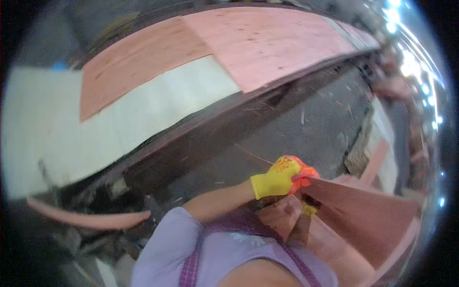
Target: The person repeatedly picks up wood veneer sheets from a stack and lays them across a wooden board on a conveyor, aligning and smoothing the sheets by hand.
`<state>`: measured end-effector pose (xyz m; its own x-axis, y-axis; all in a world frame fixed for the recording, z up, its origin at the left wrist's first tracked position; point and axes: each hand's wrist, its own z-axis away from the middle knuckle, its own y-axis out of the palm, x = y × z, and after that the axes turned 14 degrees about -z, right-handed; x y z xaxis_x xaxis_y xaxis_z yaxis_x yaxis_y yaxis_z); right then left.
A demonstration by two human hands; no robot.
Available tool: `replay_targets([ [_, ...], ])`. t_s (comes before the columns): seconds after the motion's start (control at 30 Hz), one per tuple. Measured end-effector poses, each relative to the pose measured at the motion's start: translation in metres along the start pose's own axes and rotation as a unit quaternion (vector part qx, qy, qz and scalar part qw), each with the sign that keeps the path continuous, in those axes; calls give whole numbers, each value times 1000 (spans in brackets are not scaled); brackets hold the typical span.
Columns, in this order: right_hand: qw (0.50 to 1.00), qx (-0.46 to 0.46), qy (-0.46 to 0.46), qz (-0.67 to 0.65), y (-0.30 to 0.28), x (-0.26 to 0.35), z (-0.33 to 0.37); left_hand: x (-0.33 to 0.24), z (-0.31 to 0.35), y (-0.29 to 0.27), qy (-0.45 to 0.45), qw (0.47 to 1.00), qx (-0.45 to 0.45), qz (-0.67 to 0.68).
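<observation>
My left hand, in a yellow glove with orange fingers, is closed on the corner of a thin reddish wood veneer sheet. The sheet bends and stretches away to the right of my body. My right hand, also in a yellow glove, is lower down beside the lifted sheet. Its fingers are in shadow and blurred, so its grip does not show. Below it lies more pinkish veneer, close to my right side.
A long table ahead bears pink-red veneer sheets and a pale cream sheet. Scraps litter the dark floor. A curved veneer strip lies at the left. Stacked boards stand at the right.
</observation>
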<state>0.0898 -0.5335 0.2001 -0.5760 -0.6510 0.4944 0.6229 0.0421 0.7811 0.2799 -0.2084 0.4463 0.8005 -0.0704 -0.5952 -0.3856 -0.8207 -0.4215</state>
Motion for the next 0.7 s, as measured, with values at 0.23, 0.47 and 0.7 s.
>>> replay_targets([
  [0.23,960,230,158,36,321,-73,-47,11,62,-146,-116,855,-270,427],
  [0.47,706,650,47,278,489,-359,248,-32,252,-269,-202,603,-769,62],
  [0.7,463,773,111,419,225,-497,306,-15,431,-236,-195,490,-844,98],
])
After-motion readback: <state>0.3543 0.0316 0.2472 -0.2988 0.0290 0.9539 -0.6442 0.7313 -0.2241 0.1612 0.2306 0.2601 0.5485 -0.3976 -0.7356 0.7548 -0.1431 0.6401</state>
